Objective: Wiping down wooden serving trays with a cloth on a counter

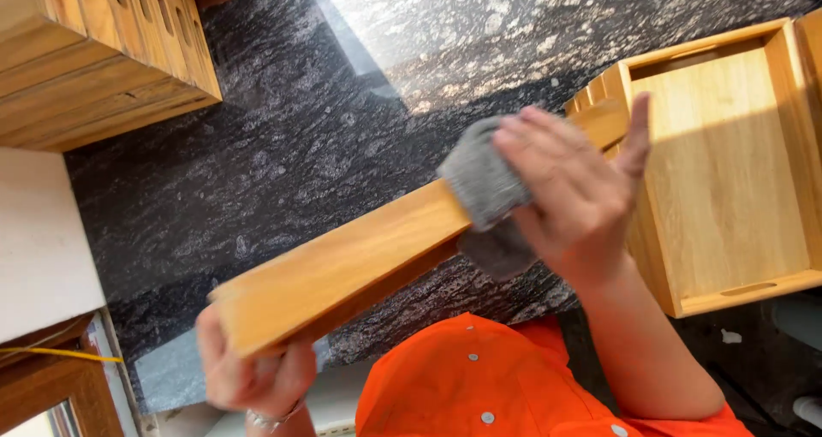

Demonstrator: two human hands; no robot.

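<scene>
Over dark speckled stone floor [282, 146], left hand [257, 373] is gripping wood plank [342, 270] end tight; right hand [578, 193] is pressing grey pad [481, 180] w/ fingers closed

dark speckled stone floor [282, 154] | sunlit patch | slatted wooden crate [94, 52] | open wooden tray [728, 172]

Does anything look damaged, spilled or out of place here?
Nothing stands out. The left hand holds the wooden board by its end, the right hand presses a grey pad on it, and the wooden tray sits flat.
</scene>
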